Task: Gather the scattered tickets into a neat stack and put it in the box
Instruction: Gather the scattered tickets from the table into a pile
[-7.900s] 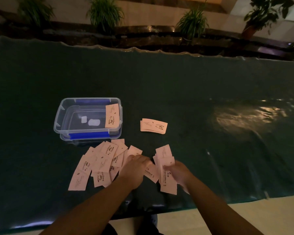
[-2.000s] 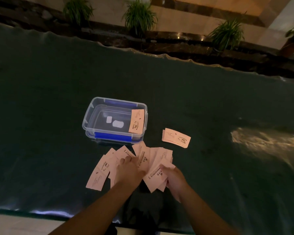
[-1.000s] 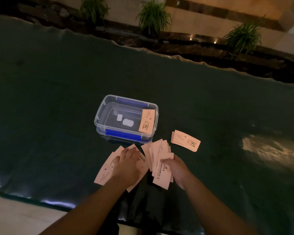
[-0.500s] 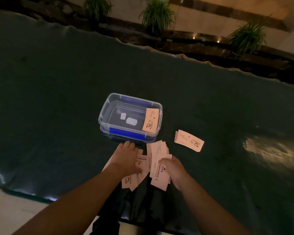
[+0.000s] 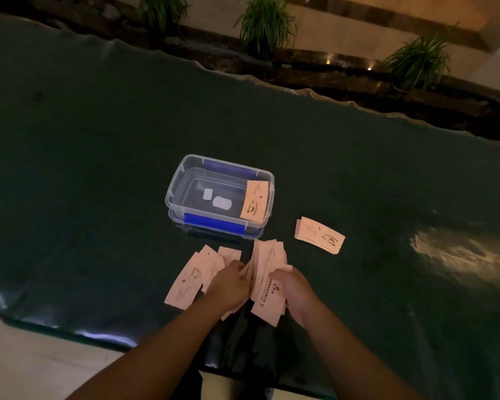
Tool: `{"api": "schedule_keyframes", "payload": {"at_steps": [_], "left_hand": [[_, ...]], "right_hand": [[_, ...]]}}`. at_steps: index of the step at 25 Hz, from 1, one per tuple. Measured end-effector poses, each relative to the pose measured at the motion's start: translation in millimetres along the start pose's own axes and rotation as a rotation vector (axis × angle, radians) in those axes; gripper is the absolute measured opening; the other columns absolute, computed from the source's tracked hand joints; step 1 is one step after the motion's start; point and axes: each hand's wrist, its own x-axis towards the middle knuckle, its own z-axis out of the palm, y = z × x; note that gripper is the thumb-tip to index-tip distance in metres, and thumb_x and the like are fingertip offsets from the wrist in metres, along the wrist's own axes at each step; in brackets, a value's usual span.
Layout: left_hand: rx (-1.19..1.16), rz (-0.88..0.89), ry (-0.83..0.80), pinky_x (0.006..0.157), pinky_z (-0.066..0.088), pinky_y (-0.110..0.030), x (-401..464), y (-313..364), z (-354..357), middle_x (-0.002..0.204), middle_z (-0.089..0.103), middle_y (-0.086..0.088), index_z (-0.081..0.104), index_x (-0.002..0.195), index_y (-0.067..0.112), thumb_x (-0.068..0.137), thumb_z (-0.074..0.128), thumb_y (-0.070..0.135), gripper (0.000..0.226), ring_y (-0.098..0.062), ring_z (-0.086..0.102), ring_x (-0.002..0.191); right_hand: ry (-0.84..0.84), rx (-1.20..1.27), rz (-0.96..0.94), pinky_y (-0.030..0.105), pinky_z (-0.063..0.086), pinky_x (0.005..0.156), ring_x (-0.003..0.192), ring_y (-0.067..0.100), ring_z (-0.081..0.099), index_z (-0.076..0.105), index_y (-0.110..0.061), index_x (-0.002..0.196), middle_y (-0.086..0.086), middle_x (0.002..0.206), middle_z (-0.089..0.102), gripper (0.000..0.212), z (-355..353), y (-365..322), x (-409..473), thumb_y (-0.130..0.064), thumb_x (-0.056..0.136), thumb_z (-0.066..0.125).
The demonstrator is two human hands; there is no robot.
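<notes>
Loosely, the right hand (image 5: 293,288) closed its grip around a ragged bunch of tickets (image 5: 267,272); the left hand (image 5: 228,287) lay flat on loose tickets (image 5: 195,274), gripping nothing.

Dark green table cover (image 5: 98,140), potted plants (image 5: 266,21) behind, pale floor (image 5: 26,365)

tickets (image 5: 319,235) – pale pink, black print | box (image 5: 173,194) – clear, blue clips | table (image 5: 98,140) – dark green
</notes>
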Motion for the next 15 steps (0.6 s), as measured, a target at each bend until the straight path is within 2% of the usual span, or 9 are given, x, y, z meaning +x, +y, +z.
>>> {"api": "schedule_keyframes", "payload": {"at_steps": [2, 4, 6, 9, 10, 12, 14, 15], "left_hand": [[-0.097, -0.012, -0.042, 0.063, 0.043, -0.023, -5, 8, 5, 0.099, 0.066, 0.01, 0.057, 0.103, 0.034, 0.103, 0.048, 0.047, 0.016, -0.002, 0.06, 0.08], [-0.231, -0.065, -0.085, 0.061, 0.046, -0.025, -12, 18, 8, 0.105, 0.065, 0.01, 0.053, 0.117, 0.034, 0.105, 0.044, 0.045, 0.019, -0.004, 0.062, 0.084], [-0.347, -0.105, -0.11, 0.062, 0.049, -0.026, -19, 25, 11, 0.112, 0.065, 0.007, 0.047, 0.13, 0.035, 0.107, 0.042, 0.042, 0.024, -0.007, 0.064, 0.087], [-0.454, -0.113, -0.126, 0.071, 0.056, -0.03, -28, 32, 18, 0.122, 0.068, 0.002, 0.044, 0.14, 0.035, 0.109, 0.041, 0.035, 0.031, -0.013, 0.07, 0.097], [-0.465, -0.118, -0.131, 0.074, 0.058, -0.032, -30, 33, 21, 0.122, 0.069, 0.001, 0.044, 0.141, 0.034, 0.109, 0.041, 0.034, 0.033, -0.014, 0.07, 0.099], [-0.466, -0.112, -0.159, 0.076, 0.059, -0.033, -33, 33, 22, 0.119, 0.07, 0.002, 0.047, 0.142, 0.033, 0.108, 0.042, 0.036, 0.034, -0.013, 0.071, 0.099], [-0.43, -0.057, -0.188, 0.07, 0.056, -0.023, -36, 28, 18, 0.109, 0.069, 0.01, 0.055, 0.134, 0.034, 0.107, 0.045, 0.036, 0.028, -0.002, 0.07, 0.09], [-0.405, -0.031, -0.181, 0.064, 0.052, -0.015, -39, 23, 14, 0.103, 0.065, 0.016, 0.059, 0.124, 0.037, 0.107, 0.048, 0.034, 0.021, 0.005, 0.069, 0.083]], "right_hand": [[-0.02, 0.044, -0.009, 0.045, 0.057, 0.081, 0.099, 0.029, 0.075, 0.057, -0.028, 0.127, 0.012, 0.109, 0.076, 0.03, 0, 4, -1, -0.017, 0.1, 0.063], [-0.021, 0.08, -0.016, 0.047, 0.057, 0.083, 0.101, 0.03, 0.074, 0.054, -0.029, 0.126, 0.012, 0.11, 0.075, 0.029, -1, 7, -3, -0.016, 0.101, 0.062], [-0.021, 0.127, -0.019, 0.044, 0.055, 0.078, 0.1, 0.03, 0.072, 0.052, -0.028, 0.126, 0.012, 0.11, 0.073, 0.029, -2, 8, -5, -0.015, 0.101, 0.061], [-0.058, 0.185, -0.016, 0.042, 0.053, 0.074, 0.103, 0.03, 0.069, 0.05, -0.027, 0.131, 0.012, 0.115, 0.069, 0.033, -6, 10, -8, -0.016, 0.101, 0.06], [-0.078, 0.198, -0.006, 0.042, 0.053, 0.075, 0.104, 0.03, 0.068, 0.05, -0.026, 0.134, 0.012, 0.117, 0.067, 0.036, -7, 11, -9, -0.017, 0.101, 0.06], [-0.104, 0.236, 0.022, 0.048, 0.052, 0.087, 0.107, 0.032, 0.065, 0.049, -0.026, 0.14, 0.013, 0.12, 0.065, 0.042, -11, 17, -10, -0.017, 0.101, 0.06], [-0.126, 0.296, 0.033, 0.053, 0.049, 0.096, 0.112, 0.034, 0.064, 0.048, -0.025, 0.147, 0.016, 0.125, 0.065, 0.049, -13, 25, -10, -0.014, 0.101, 0.06], [-0.14, 0.32, 0.029, 0.053, 0.049, 0.097, 0.114, 0.034, 0.064, 0.046, -0.025, 0.152, 0.018, 0.127, 0.065, 0.054, -14, 28, -11, -0.012, 0.101, 0.06]]}}
